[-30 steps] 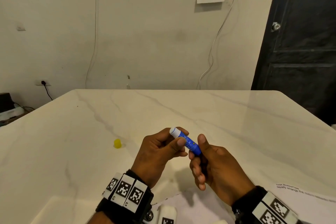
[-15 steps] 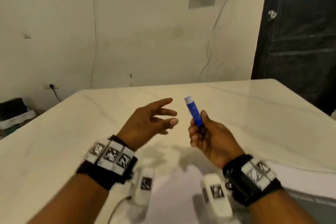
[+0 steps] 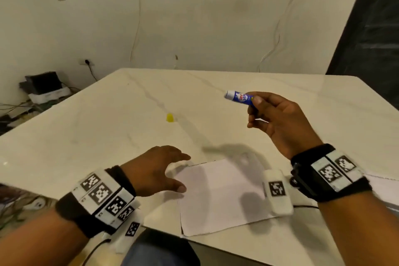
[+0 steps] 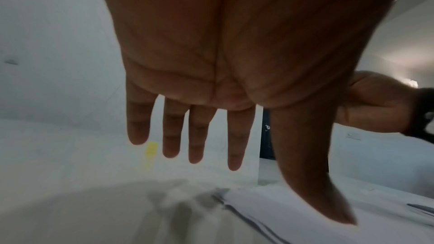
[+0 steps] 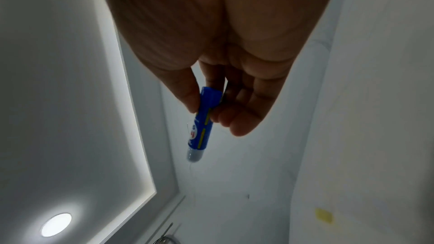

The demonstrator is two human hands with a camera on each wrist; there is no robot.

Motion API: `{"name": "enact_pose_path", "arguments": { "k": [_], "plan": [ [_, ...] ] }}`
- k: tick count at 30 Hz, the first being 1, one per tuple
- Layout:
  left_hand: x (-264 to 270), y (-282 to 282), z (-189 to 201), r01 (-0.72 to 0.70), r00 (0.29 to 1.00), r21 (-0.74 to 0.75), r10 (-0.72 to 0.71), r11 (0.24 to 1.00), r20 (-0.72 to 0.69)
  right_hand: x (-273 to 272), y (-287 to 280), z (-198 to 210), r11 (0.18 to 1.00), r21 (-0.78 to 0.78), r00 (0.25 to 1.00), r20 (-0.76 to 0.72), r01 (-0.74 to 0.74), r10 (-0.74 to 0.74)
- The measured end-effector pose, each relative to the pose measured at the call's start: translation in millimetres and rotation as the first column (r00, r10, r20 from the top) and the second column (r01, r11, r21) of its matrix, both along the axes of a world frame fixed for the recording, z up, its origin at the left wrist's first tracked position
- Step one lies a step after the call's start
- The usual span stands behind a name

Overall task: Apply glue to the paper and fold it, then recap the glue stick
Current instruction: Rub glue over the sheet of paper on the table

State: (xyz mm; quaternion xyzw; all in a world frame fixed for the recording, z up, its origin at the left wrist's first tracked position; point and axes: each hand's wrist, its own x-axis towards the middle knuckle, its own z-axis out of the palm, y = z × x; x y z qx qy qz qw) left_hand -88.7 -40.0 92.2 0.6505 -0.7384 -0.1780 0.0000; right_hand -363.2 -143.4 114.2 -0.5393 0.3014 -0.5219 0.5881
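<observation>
Pale walls with hanging cables and a dark door [image 3: 371, 28] at the right are seen behind a marble table [image 3: 108, 127] in the head view. A white paper [image 3: 216, 196] lies flat near the table's front edge. A small yellow cap [image 3: 170, 118] stands farther back on the marble, well apart from both hands. The left hand [image 3: 155, 170] is held low just left of the paper, fingers extended and spread, nothing gripped; whether it touches the table cannot be told. The right hand [image 3: 278, 121] is raised above the table, right of the cap, and a blue glue stick [image 3: 238, 97] is pinched between thumb and fingers, its uncapped white tip pointed left. Tagged bands are worn on both wrists.

From the left wrist, the left hand [image 4: 223, 53] is shown palm toward the camera with straight, separated fingers [image 4: 197, 136] and nothing held. The cap [image 4: 151, 148] is glimpsed blurred beyond the fingertips, and the paper [image 4: 281, 214] lies below the thumb. The right hand [image 4: 375, 103] is seen at the right edge.

From the right wrist, the glue stick [image 5: 203, 123] is gripped at its base by the right hand [image 5: 211, 44], thumb on one side and curled fingers on the other, the tip pointing away from the palm. The cap [image 5: 324, 215] appears as a yellow blur on the table [image 5: 375, 99].
</observation>
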Motion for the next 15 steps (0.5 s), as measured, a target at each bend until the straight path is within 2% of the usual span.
{"name": "enact_pose_path", "arguments": {
  "k": [3,7,10,12,15],
  "plan": [
    [12.9,8.5,-6.3,-0.053,0.996,0.158,0.040,0.986,0.079,10.5,27.9,6.3,0.991,0.071,0.993,0.003,-0.116,0.117],
    [10.4,19.5,-21.9,-0.055,0.989,0.283,0.013,0.957,0.146,28.1,63.4,-11.1,0.906,0.319,0.958,0.024,-0.278,0.285],
    [2.9,15.9,-25.0,-0.055,0.979,0.284,-0.005,0.957,0.204,36.5,71.0,-23.2,0.878,0.417,0.929,-0.172,-0.233,0.328],
    [0.6,6.7,-19.3,-0.066,0.968,0.297,-0.011,0.953,0.249,44.1,66.4,-26.3,0.900,0.395,0.881,-0.338,-0.186,0.331],
    [-3.1,-6.8,-7.6,-0.065,0.954,0.310,-0.032,0.949,0.298,60.4,56.4,-25.6,0.928,0.338,0.832,-0.461,-0.159,0.310]
  ]
}}
